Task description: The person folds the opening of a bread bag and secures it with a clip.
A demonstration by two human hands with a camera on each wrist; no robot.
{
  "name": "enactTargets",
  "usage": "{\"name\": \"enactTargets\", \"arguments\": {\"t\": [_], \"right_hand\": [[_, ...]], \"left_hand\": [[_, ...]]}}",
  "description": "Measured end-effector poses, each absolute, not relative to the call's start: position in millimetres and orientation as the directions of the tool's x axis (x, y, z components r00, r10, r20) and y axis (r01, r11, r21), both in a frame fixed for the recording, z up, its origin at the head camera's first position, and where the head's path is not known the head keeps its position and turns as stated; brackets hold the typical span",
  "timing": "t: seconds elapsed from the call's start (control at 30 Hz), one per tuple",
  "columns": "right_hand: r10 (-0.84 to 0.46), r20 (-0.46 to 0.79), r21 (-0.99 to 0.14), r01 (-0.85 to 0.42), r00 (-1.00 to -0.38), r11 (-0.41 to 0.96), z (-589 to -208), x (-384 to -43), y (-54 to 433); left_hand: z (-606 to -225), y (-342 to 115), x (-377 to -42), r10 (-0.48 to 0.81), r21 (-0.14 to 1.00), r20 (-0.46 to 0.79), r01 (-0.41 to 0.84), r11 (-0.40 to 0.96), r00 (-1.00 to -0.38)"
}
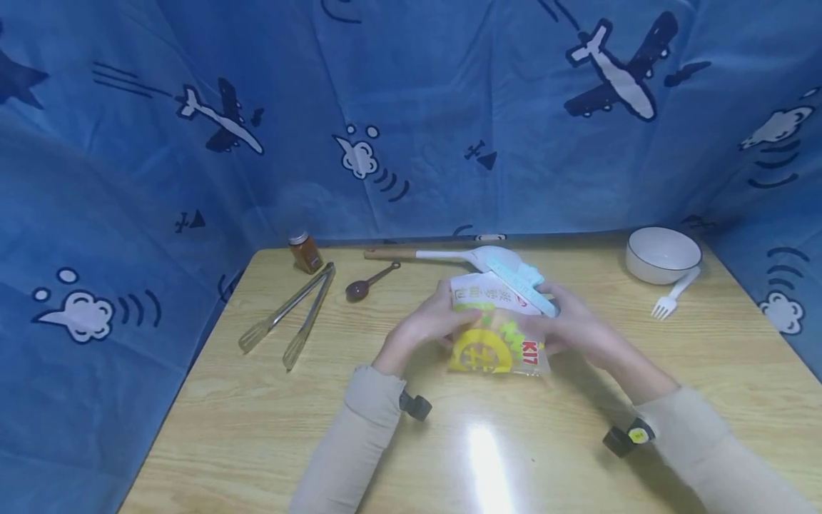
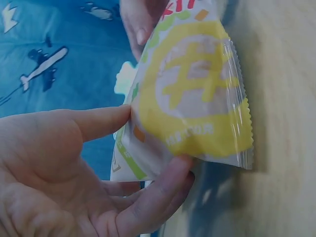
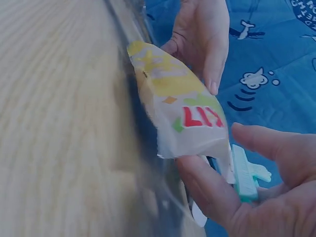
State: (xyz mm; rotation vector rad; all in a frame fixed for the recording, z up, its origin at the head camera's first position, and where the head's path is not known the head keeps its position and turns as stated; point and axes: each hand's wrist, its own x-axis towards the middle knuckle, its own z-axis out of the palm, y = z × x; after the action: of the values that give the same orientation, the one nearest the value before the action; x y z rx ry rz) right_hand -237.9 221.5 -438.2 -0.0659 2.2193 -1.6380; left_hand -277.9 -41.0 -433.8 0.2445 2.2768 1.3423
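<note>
A printed plastic food bag (image 1: pixel 494 343), white with a yellow circle and red lettering, is held between two hands above the wooden table. My left hand (image 1: pixel 425 318) grips its left side, thumb on the front and fingers behind or below, as the left wrist view shows the bag (image 2: pixel 197 98) close up. On the opposite side, my right hand (image 1: pixel 581 321) grips the bag between thumb and fingers. A light blue bag clip (image 1: pixel 521 284) slants across the bag's upper right corner, beside the right fingers. Whether the clip is closed on the bag cannot be seen.
Behind the bag lies a white ladle with a wooden handle (image 1: pixel 443 254). Metal tongs (image 1: pixel 298 307), a brown spoon (image 1: pixel 358 289) and a spice jar (image 1: pixel 305 251) are at the left. A white bowl (image 1: pixel 661 257) and white fork (image 1: pixel 668 305) stand far right. A blue curtain (image 1: pixel 411 107) borders the table.
</note>
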Motion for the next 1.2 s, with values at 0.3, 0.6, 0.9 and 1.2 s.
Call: {"name": "enactTargets", "arguments": {"t": [0.3, 0.6, 0.9, 1.2], "right_hand": [[-0.297, -0.315, -0.912, 0.202, -0.901, 0.356, -446, -237, 215], [-0.309, -0.338, -0.893, 0.2, -0.889, 0.403, -451, -240, 212], [-0.325, -0.331, -0.866, 0.149, -0.886, 0.477, -454, -243, 214], [-0.352, -0.233, -0.779, -0.042, -0.906, 0.625, -459, -247, 222]], "left_hand": [[-441, -45, -274, 0.357, 0.837, -0.374, -0.145, 0.528, -0.856], [-446, -46, -271, 0.367, 0.833, -0.39, -0.153, 0.532, -0.845], [-454, -48, -272, 0.354, 0.788, -0.411, -0.132, 0.601, -0.84], [-457, -49, -270, 0.36, 0.788, -0.413, -0.129, 0.602, -0.837]]}}
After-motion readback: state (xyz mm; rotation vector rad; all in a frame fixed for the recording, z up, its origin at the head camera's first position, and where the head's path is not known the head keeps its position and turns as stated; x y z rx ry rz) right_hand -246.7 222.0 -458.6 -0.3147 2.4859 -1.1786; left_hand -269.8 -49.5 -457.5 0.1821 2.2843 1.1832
